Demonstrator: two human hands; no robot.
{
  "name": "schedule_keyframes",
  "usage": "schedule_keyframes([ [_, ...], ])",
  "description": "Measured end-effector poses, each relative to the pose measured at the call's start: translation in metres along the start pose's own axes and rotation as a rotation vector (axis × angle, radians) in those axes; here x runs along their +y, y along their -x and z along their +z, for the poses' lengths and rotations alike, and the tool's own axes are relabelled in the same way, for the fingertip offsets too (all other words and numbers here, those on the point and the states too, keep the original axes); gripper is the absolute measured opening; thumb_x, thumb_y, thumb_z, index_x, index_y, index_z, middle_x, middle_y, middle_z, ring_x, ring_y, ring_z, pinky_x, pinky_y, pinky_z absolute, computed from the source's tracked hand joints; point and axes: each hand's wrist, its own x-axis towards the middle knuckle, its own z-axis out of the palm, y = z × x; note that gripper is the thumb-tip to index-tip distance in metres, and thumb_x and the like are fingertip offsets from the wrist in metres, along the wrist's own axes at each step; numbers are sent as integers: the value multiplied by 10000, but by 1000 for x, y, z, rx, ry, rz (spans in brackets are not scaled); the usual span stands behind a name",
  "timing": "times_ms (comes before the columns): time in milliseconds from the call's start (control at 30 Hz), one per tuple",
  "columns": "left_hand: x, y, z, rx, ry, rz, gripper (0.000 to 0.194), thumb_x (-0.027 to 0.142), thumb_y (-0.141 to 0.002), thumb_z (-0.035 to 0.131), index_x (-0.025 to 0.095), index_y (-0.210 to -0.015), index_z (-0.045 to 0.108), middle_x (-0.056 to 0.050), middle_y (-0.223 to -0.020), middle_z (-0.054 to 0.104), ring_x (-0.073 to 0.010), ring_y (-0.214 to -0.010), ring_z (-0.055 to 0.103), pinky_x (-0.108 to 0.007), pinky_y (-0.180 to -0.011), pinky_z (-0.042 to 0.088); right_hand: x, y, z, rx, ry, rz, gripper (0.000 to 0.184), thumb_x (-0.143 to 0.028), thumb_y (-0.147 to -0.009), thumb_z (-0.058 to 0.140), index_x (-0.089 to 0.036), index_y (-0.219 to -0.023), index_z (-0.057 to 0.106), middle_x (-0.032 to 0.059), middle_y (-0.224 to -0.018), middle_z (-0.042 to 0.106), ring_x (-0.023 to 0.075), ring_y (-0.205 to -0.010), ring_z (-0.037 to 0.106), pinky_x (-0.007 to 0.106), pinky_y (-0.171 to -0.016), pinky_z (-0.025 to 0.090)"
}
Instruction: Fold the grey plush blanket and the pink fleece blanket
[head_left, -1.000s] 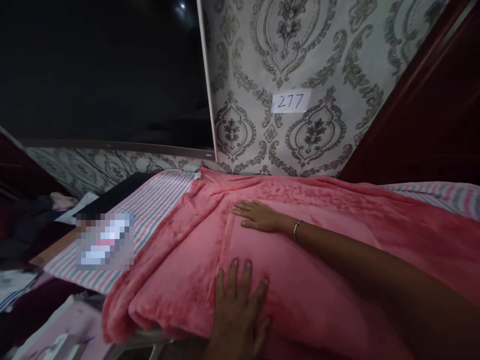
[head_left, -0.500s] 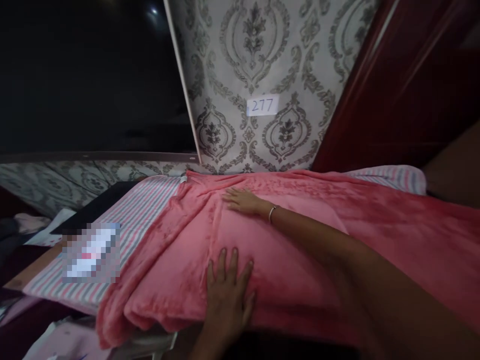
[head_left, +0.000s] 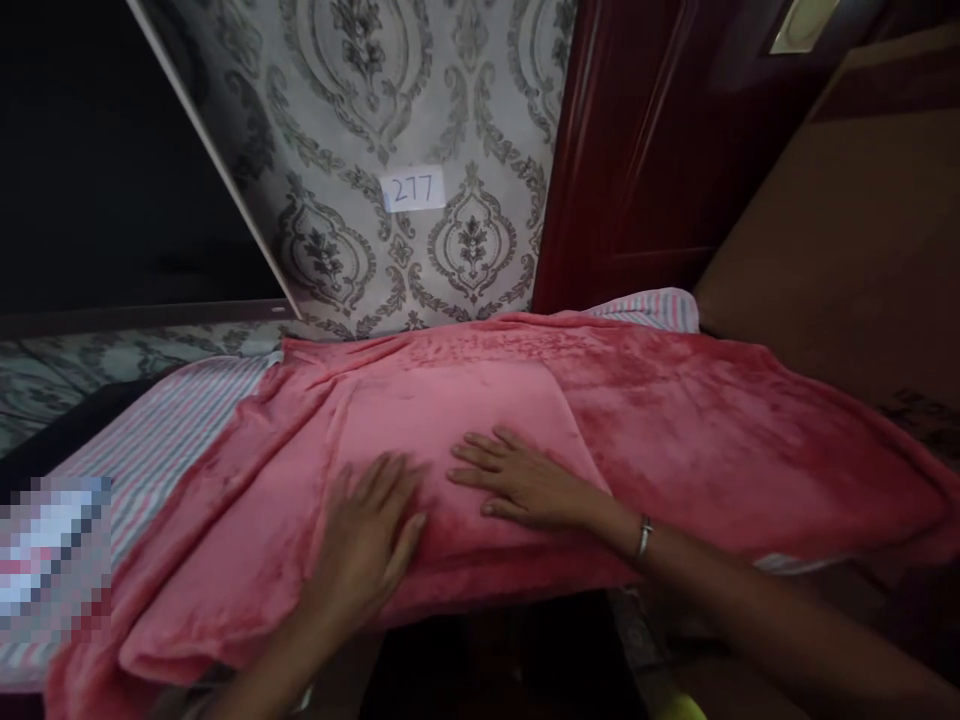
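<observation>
A pink fleece blanket (head_left: 675, 420) lies spread over a surface covered with a striped cloth (head_left: 157, 440). A folded layer of the blanket sits on top in the middle. My left hand (head_left: 367, 535) rests flat on the near part of that fold, fingers stretched out. My right hand (head_left: 517, 480) lies flat beside it, fingers spread and pointing left, a thin bangle (head_left: 643, 537) on its wrist. Neither hand holds anything.
Patterned grey wallpaper (head_left: 337, 240) with a paper label reading 277 (head_left: 412, 189) is behind. A dark screen (head_left: 90, 180) fills the upper left. A dark red door (head_left: 660, 150) and a brown panel (head_left: 840, 230) stand at the right.
My right hand has drawn back from the far part of the fold to the near part, beside my left hand. The view has swung to the right, showing the door.
</observation>
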Motion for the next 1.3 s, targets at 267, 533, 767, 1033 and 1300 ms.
schedule_keyframes([
  [267, 59, -170, 42, -637, 359, 626, 588, 474, -1031, 450, 304, -1587, 363, -55, -1658, 368, -248, -1567, 251, -570, -1287, 134, 5, -2, 30, 89, -217, 92, 539, -450, -1033, 521, -229, -1524, 508, 71, -1535, 538, 236, -1430, 474, 403, -1213, 357],
  [533, 15, -261, 115, -527, 198, 752, 655, 603, -1009, 428, 329, -1598, 341, -59, -1691, 282, -294, -1594, 135, -612, -1268, -32, 5, -1, 4, 63, -244, 23, 568, -550, -1051, 451, -329, -1573, 414, 6, -1691, 273, 208, -1593, 82, 484, -1296, -5],
  [767, -21, -313, 132, -592, 326, 529, 682, 686, -1004, 286, 352, -1596, 343, -20, -1693, 290, -238, -1571, 238, -494, -1288, 138, 8, 1, -4, 37, -295, 41, 588, -571, -1048, 439, -379, -1596, 347, -33, -1700, 235, 198, -1593, 68, 489, -1298, -13],
  [1033, -23, -311, 141, -576, 133, 342, 637, 612, -1036, 230, 334, -1599, 338, -29, -1689, 303, -281, -1585, 181, -564, -1272, 118, 9, -3, -3, 17, -273, 39, 591, -566, -1043, 454, -362, -1591, 367, -16, -1699, 244, 213, -1593, 76, 504, -1293, -17],
  [1300, -4, -304, 110, -305, -171, 398, 594, 502, -1038, 354, 186, -1525, 481, -175, -1527, 530, -347, -1438, 455, -574, -1213, 286, 7, -2, 5, 52, -169, 50, 570, -541, -1059, 428, -325, -1585, 388, 28, -1690, 280, 206, -1590, 100, 512, -1288, 23],
])
